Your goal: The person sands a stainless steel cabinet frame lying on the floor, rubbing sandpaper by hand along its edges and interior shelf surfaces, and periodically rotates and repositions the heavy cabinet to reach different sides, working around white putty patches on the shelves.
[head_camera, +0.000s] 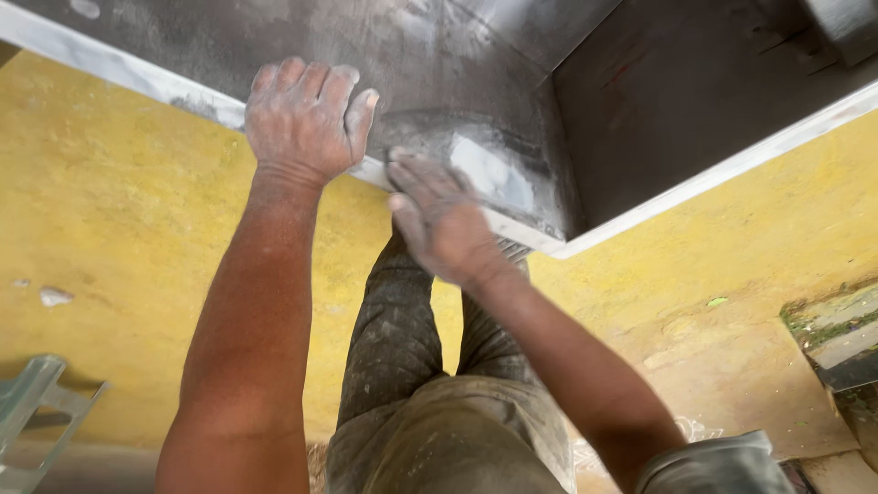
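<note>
My left hand [306,119] lies flat, fingers together, on a dusty dark grey stone slab [430,55] just past its pale front edge [137,78]. My right hand [439,220] is blurred and dusted white, and it presses a pale block [494,174] against the slab near the edge. The slab turns a corner at the right, where a darker panel [677,101] meets it. White dust covers the slab around both hands.
A yellow floor [119,220] lies below the slab, with my dusty trouser legs [402,338] in the middle. A metal frame [37,402] shows at the bottom left. Grey stone pieces with green growth [837,338] sit at the right.
</note>
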